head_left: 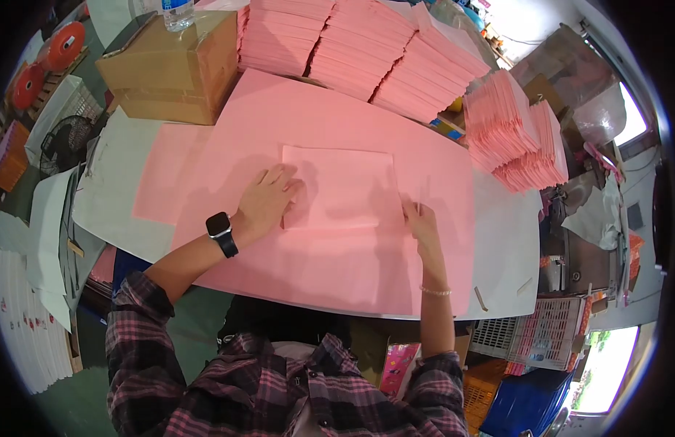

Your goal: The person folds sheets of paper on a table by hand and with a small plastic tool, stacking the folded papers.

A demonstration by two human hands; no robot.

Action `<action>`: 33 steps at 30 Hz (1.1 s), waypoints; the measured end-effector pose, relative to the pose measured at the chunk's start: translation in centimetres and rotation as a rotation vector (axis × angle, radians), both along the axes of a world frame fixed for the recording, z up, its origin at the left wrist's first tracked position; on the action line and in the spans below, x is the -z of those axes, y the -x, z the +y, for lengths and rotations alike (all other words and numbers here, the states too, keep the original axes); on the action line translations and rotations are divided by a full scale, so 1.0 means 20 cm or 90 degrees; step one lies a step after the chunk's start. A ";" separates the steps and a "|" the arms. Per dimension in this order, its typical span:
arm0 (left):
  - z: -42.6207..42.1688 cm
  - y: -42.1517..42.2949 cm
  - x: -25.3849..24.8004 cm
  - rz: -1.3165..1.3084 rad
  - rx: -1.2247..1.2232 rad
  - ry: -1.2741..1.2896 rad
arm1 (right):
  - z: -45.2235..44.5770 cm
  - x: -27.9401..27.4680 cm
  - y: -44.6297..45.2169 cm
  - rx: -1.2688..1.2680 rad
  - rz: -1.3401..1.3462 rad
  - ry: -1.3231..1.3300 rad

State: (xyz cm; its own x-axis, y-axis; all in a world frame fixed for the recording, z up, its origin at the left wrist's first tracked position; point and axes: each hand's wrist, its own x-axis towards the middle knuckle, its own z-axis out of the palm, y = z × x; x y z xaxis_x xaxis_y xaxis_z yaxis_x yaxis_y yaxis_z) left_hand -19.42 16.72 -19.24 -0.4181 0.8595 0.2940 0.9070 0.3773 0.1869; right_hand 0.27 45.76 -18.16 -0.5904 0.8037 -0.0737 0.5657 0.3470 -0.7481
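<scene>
A folded pink sheet of paper lies flat on a large pink sheet that covers most of the white table. My left hand rests palm down on the left edge of the folded paper, its fingers stretched out. At the right edge is my right hand, with its fingers drawn together in a pinch. Something thin and blurred seems to be between them, too unclear to name.
Tall stacks of folded pink paper line the back, with more stacks at the back right. A cardboard box stands at the back left, carrying a water bottle. Another pink sheet lies left.
</scene>
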 end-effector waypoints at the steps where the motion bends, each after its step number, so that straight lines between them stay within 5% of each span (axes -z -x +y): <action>1: -0.01 0.03 0.04 0.030 0.035 -0.013 | -0.04 0.00 0.00 0.029 -0.006 -0.180; 2: -0.02 0.04 0.06 0.060 0.073 -0.025 | -0.11 -0.02 0.00 0.061 -0.013 -0.359; 5: -0.03 0.06 0.03 0.022 0.097 0.033 | -0.40 -0.13 0.05 0.104 -0.041 -0.409; 9: -0.06 0.08 -0.04 -0.054 0.128 0.128 | -0.79 -0.04 0.10 -0.158 0.079 -0.273; 16: -0.04 0.09 -0.15 -0.119 0.163 0.241 | -0.99 0.01 0.20 -0.160 0.006 -0.066; 18: -0.05 0.09 -0.15 -0.113 0.147 0.263 | -0.83 0.12 0.11 -0.130 -0.033 -0.147; 19: -0.04 0.09 -0.15 -0.112 0.151 0.263 | -0.69 0.15 0.03 -0.067 0.064 -0.379; 20: -0.04 0.09 -0.15 -0.112 0.151 0.261 | -0.49 0.15 -0.08 -0.009 0.065 -0.290; 22: -0.04 0.08 -0.15 -0.115 0.146 0.259 | -0.15 0.18 -0.29 0.258 -0.096 -0.476; 25: -0.03 0.08 -0.16 -0.116 0.150 0.249 | -0.07 -0.09 -0.38 0.353 -0.096 -0.457; 27: -0.08 0.11 -0.12 -0.121 0.167 0.206 | -0.24 -0.17 -0.28 -0.046 0.006 -0.436; 30: -0.03 0.14 0.07 -0.075 0.216 0.118 | -0.34 -0.11 -0.18 -0.301 0.030 -0.433; 31: -0.03 0.17 0.16 -0.103 0.255 0.021 | -0.39 -0.12 -0.13 -0.293 0.019 -0.402; 33: 0.02 0.13 0.00 -0.153 0.191 0.190 | -0.41 -0.09 -0.07 -0.307 -0.014 -0.358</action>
